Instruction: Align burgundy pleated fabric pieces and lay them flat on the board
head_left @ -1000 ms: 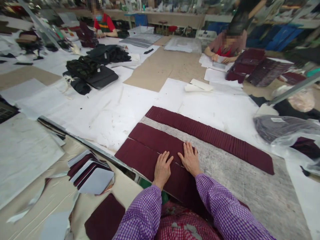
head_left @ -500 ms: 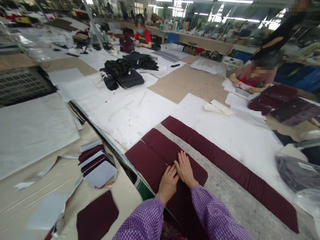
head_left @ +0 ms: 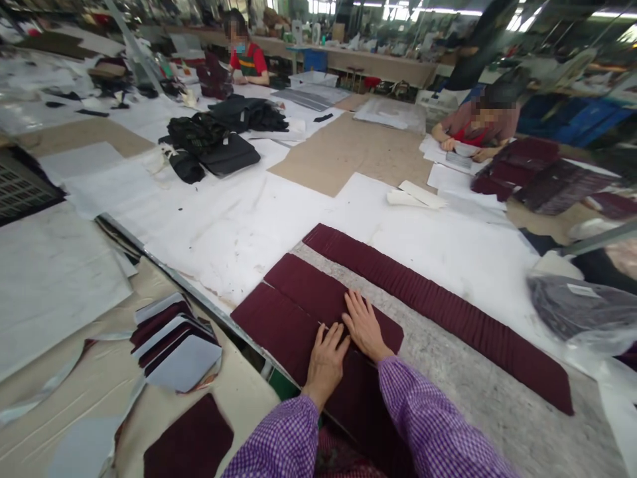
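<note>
My left hand (head_left: 327, 358) and my right hand (head_left: 365, 325) lie flat, fingers stretched out, side by side on rows of overlapped maroon fabric pieces (head_left: 298, 309) laid on the grey table (head_left: 478, 392). The left hand rests on the nearer row, the right hand on the row just beyond it. A longer maroon strip of overlapped pieces (head_left: 438, 312) runs diagonally further out, untouched. Both arms wear purple checked sleeves.
A stack of maroon and grey cut pieces (head_left: 174, 342) and one loose maroon piece (head_left: 192, 441) lie at my left. Black bags (head_left: 213, 143) sit on white paper further back. Two people work at the far table beside maroon stacks (head_left: 532, 172). Plastic-wrapped bundles (head_left: 582, 309) are at right.
My hands have drawn together from slightly apart and slid a little along the maroon rows. The view swung up and left, then back.
</note>
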`<state>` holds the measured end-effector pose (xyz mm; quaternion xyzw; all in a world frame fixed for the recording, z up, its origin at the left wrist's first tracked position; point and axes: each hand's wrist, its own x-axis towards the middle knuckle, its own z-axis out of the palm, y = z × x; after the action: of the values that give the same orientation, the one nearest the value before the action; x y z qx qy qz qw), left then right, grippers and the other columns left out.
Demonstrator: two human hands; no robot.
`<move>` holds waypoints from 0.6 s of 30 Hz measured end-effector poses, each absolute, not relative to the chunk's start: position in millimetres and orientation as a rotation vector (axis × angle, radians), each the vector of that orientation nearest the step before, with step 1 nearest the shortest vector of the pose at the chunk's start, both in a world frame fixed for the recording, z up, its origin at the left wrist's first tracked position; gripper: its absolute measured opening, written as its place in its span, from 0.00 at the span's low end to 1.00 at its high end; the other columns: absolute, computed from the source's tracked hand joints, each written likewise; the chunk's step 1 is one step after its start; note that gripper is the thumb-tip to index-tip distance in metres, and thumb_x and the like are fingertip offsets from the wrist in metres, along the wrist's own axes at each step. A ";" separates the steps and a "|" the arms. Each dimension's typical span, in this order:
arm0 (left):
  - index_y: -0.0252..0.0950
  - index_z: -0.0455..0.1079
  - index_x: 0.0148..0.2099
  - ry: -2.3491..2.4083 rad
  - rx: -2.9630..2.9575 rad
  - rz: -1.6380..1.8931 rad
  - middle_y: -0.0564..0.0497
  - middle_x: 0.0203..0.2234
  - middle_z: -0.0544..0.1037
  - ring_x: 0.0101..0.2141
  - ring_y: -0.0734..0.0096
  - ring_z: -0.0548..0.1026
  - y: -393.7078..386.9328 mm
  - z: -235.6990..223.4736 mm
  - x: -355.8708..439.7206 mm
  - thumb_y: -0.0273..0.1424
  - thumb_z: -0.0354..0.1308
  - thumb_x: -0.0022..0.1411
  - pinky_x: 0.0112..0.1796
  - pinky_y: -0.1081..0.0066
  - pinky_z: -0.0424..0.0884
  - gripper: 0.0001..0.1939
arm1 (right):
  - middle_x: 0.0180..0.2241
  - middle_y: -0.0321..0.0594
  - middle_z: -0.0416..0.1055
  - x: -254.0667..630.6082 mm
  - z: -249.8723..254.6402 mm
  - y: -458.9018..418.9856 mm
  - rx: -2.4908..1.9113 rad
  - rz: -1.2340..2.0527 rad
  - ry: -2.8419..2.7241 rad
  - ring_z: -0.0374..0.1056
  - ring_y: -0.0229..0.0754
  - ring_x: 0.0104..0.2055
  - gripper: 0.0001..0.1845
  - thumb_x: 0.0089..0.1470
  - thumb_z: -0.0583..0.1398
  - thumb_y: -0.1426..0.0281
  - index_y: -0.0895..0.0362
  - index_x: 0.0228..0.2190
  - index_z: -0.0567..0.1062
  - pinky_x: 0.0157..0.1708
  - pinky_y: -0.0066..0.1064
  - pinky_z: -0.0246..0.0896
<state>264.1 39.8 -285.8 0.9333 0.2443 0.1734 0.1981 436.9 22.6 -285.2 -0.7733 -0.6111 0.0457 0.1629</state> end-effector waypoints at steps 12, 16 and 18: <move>0.39 0.65 0.56 0.717 2.571 0.468 0.44 0.58 0.68 0.60 0.59 0.60 41.7 -279.3 260.1 0.21 0.49 0.60 0.61 0.42 0.49 0.23 | 0.44 0.42 0.70 493.9 -262.9 14.5 -2.308 0.228 -1.771 0.69 0.44 0.44 0.13 0.61 0.56 0.66 0.58 0.46 0.70 0.44 0.42 0.66; 0.38 0.65 0.56 0.712 2.560 0.452 0.44 0.58 0.67 0.61 0.59 0.60 41.9 -279.9 260.3 0.21 0.49 0.60 0.61 0.41 0.47 0.22 | 0.43 0.41 0.71 511.2 -258.2 38.6 -2.302 0.353 -1.941 0.69 0.44 0.44 0.11 0.59 0.58 0.66 0.59 0.42 0.72 0.43 0.42 0.66; 0.38 0.65 0.56 0.709 2.554 0.446 0.44 0.58 0.67 0.61 0.59 0.59 42.5 -280.2 260.3 0.21 0.50 0.60 0.61 0.41 0.47 0.23 | 0.43 0.41 0.71 515.1 -254.4 42.3 -2.306 0.389 -2.012 0.69 0.44 0.44 0.11 0.59 0.59 0.66 0.59 0.42 0.72 0.43 0.42 0.66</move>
<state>260.3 42.5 -280.2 0.9258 0.2572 0.1617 0.2250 515.1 42.3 -254.4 -0.7472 -0.6519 0.1260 0.0282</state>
